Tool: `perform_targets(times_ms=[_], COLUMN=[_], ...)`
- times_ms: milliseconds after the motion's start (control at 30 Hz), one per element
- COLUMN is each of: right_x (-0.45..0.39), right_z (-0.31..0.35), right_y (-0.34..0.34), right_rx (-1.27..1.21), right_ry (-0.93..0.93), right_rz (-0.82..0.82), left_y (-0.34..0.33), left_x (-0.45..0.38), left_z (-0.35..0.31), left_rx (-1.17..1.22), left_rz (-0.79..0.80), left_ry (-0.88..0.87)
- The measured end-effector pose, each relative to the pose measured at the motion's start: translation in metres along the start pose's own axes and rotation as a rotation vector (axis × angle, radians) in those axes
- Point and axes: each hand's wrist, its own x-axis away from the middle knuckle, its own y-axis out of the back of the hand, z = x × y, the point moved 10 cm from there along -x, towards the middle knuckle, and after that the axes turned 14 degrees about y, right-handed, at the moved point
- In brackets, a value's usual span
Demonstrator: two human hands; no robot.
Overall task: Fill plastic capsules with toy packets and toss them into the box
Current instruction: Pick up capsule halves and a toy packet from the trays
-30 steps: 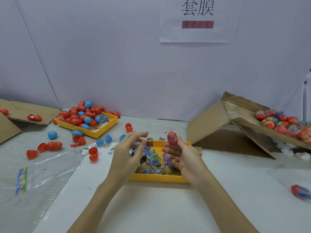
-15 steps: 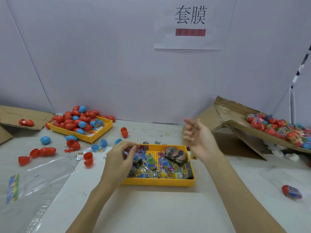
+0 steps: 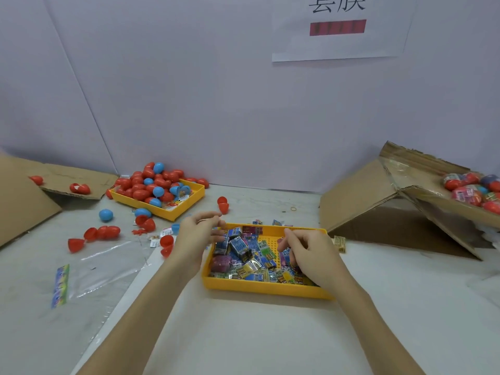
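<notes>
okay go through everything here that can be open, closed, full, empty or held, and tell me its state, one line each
Left hand: fingers loosely curled, holding nothing visible.
Right hand: fingers down among the packets; grip unclear.
Packet tray: partly filled with toy packets.
Capsule tray: heaped with red and blue capsules.
Open red capsule halves: empty, on the table.
Cardboard box: open, holding filled capsules.
Clear plastic bag: flat.

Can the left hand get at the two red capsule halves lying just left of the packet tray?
Probably yes. The left hand hangs at the tray's left edge, the red halves lie right beside its wrist, and nothing stands between them.
</notes>
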Motion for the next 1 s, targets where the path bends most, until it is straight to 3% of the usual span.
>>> perform_targets(times_ms=[100,267,367,600,800,900,1000], right_x=[-0.001,-0.002,-0.002,-0.005,-0.005,-0.006,-0.006], right_z=[0.000,0.001,-0.001,-0.006,-0.012,-0.013,-0.013], right_y=[-0.002,-0.002,-0.003,0.000,0.000,0.001,0.003], right_rx=[0.041,0.017,0.005,-0.038,-0.061,-0.081,-0.076], right_ry=[0.023,0.037,0.039,0.048,0.021,0.006,-0.006], right_rz=[0.011,0.000,-0.006,-0.053,-0.064,-0.071,-0.076], left_y=[-0.005,-0.034,-0.043,-0.034,-0.026,-0.036,-0.050], left_x=[-0.037,-0.098,-0.132,-0.192,-0.205,-0.182,-0.130], left_z=[-0.032,-0.073,-0.074,-0.055,-0.067,-0.079,-0.089], left_rx=[-0.334,-1.478,-1.722,-1.776,-1.706,-1.615,-1.271], left_rz=[-0.080,-0.406,-0.435,-0.353,-0.485,-0.543,-0.486], left_ry=[-0.114,-0.430,-0.467,-0.294,-0.334,-0.553,-0.834])
